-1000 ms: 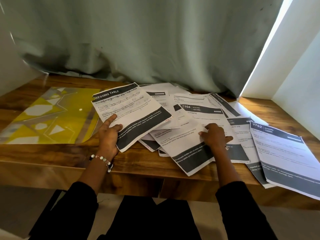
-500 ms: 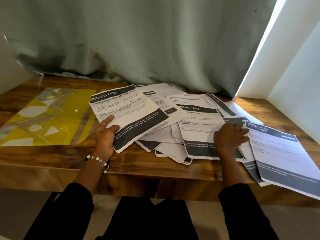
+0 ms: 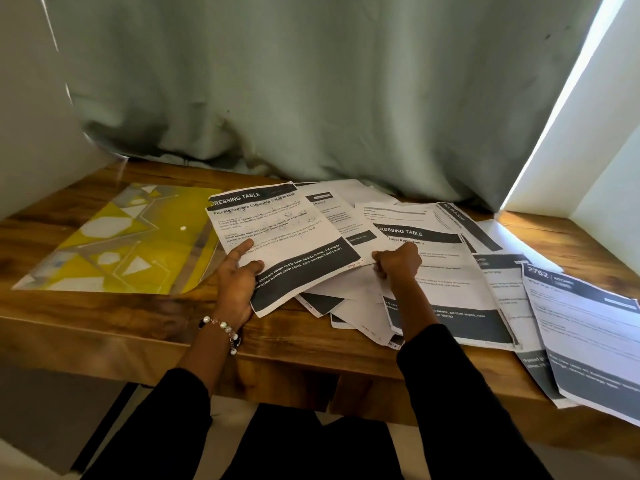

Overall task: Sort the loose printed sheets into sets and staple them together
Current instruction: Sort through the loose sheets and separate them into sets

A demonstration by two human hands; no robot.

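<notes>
A loose heap of printed sheets (image 3: 349, 296) with dark header and footer bands covers the middle and right of the wooden table (image 3: 104, 327). My left hand (image 3: 237, 278) holds the lower left edge of a "DRESSING TABLE" sheet (image 3: 287, 233), thumb on top, and the sheet is lifted off the heap. My right hand (image 3: 398, 263) pinches the left edge of a second "DRESSING TABLE" sheet (image 3: 446, 271) that lies on the heap. A "2762 KITCHEN" sheet (image 3: 588, 327) hangs over the table's front right edge. No stapler is in view.
A yellow and grey patterned mat (image 3: 114, 244) under a clear cover lies on the table's left side. A grey-green curtain (image 3: 311, 91) hangs along the back edge. White walls close in at both sides.
My right hand moved left from the right-hand sheets and took hold of the second "DRESSING TABLE" sheet's left edge. My left hand kept its sheet, almost still.
</notes>
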